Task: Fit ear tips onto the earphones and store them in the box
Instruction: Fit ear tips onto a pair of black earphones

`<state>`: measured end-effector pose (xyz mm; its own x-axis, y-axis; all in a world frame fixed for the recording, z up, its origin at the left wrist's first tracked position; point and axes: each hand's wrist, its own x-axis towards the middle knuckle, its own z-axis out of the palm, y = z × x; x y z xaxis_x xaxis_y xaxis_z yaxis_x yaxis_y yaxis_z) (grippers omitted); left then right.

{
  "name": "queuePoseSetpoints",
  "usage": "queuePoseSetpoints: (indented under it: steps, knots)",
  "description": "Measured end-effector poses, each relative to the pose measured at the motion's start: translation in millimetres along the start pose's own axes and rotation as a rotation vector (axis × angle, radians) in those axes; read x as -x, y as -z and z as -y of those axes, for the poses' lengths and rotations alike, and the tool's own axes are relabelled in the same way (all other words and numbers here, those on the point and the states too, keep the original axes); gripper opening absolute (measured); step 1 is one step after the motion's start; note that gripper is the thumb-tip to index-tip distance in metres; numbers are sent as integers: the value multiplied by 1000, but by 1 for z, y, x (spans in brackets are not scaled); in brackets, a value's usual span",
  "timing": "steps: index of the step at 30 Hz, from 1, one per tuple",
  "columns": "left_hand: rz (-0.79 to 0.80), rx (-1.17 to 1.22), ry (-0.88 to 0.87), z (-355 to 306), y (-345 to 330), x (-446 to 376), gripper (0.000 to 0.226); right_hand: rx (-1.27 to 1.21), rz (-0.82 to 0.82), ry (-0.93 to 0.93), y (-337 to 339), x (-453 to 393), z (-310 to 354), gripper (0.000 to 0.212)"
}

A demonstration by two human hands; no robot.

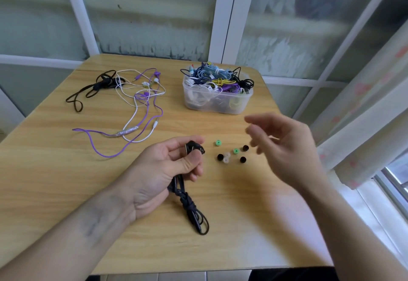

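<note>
- Upper left of the frame: loose earphones (141, 95) in black, white and purple are spread in a tangle on the bench (66, 170), well apart from the box; probably set out as the lot not yet fitted.
- Lower centre-left: the left hand (167, 168) is seen palm up, fingers curled, with thumb and fingertips pinching the earbuds of a black earphone (194, 148). The buds are kept raised and turned toward the tips, presumably so a nozzle is presented for fitting.
- Below that hand, the bundled black cable (192, 210) hangs from the grip and lies on the bench, wound and knotted, likely to keep it from tangling and ready for storing.
- Centre: the ear tips (231, 152) lie loose on the bench just right of the held buds: two green, three black, and pale translucent ones touching each other. They are kept within easy reach of both hands.
- Centre-right: the right hand (284, 146) hovers above the tips, fingers loosely spread and blurred; nothing is seen held. A pick of a black tip is judged the next move.
- Upper centre-right: the clear plastic box (217, 101), lidless, is heaped with coiled earphones, placed behind the work area for finished sets.
</note>
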<state>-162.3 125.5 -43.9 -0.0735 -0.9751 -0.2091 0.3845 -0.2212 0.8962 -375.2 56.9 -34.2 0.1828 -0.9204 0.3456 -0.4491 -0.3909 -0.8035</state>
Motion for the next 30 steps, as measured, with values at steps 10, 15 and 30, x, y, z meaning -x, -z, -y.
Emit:
queuePoseSetpoints:
  steps: [10,15,30]
  knots:
    - [47,-93,-37,-1,-3,1,30,461,320,-83,16,-6,-12,11]
    - [43,-157,-68,1,-2,2,32,528,391,-77,7,-4,-16,10]
    - [3,-128,-109,1,-6,4,30,-353,323,-83,-22,23,22,22]
